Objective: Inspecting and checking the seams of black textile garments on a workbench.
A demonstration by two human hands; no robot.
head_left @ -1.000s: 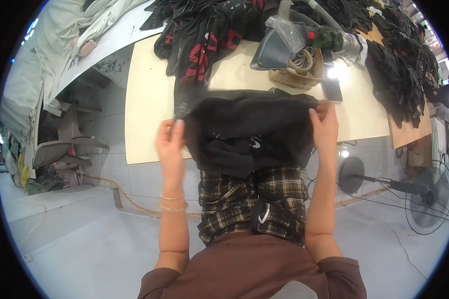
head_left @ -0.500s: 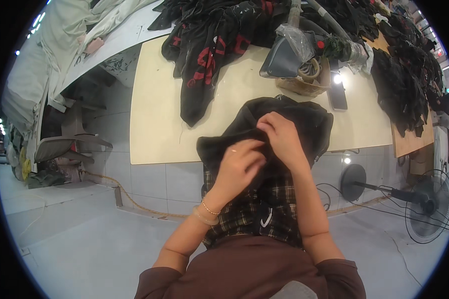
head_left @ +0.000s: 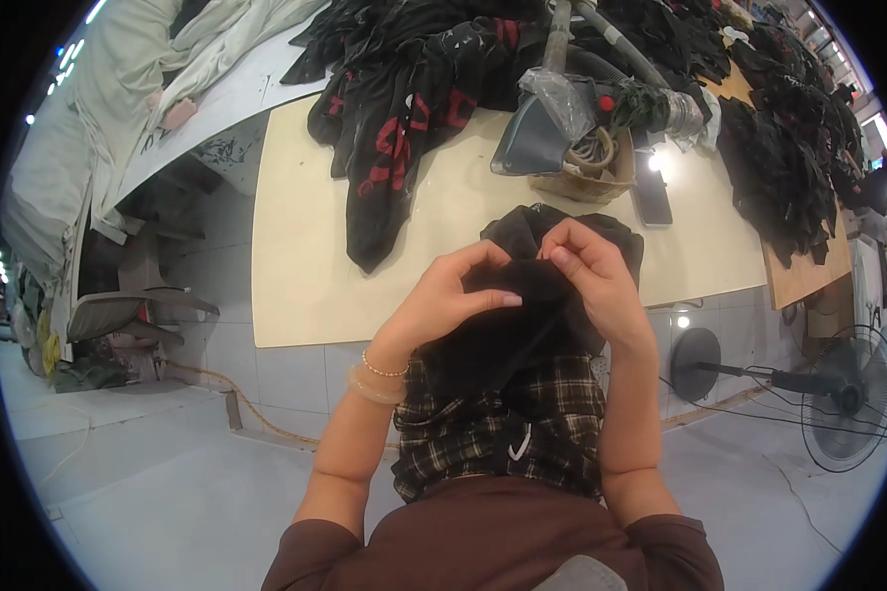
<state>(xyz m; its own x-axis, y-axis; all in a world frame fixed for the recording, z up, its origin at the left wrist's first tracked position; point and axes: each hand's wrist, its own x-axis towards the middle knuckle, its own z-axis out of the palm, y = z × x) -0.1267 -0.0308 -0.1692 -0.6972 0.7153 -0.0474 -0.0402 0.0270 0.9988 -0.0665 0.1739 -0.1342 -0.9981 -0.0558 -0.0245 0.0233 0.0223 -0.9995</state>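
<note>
A black garment (head_left: 503,340) lies bunched over my lap and up onto the front edge of the pale table. My left hand (head_left: 453,300) grips its left side; the thumb rests across the cloth and the other fingertips are partly hidden in the folds. To the right, my right hand (head_left: 596,281) pinches an edge of the same fabric between thumb and fingers. Both hands are close together, with a fold of cloth stretched between them. Whether a small thread or tool sits in the right pinch cannot be made out.
Dark garments with red print (head_left: 394,148) are heaped on the table (head_left: 301,246). A grey duct nozzle (head_left: 532,138) overhangs a basket (head_left: 591,185) holding tape rolls. A phone (head_left: 652,197) lies beside it. A fan (head_left: 848,394) stands right, a chair (head_left: 118,300) left.
My left hand has moved up and left, its thumb now over the cloth. My right hand has shifted right and slightly down. The garment's left flap has dropped toward my lap.
</note>
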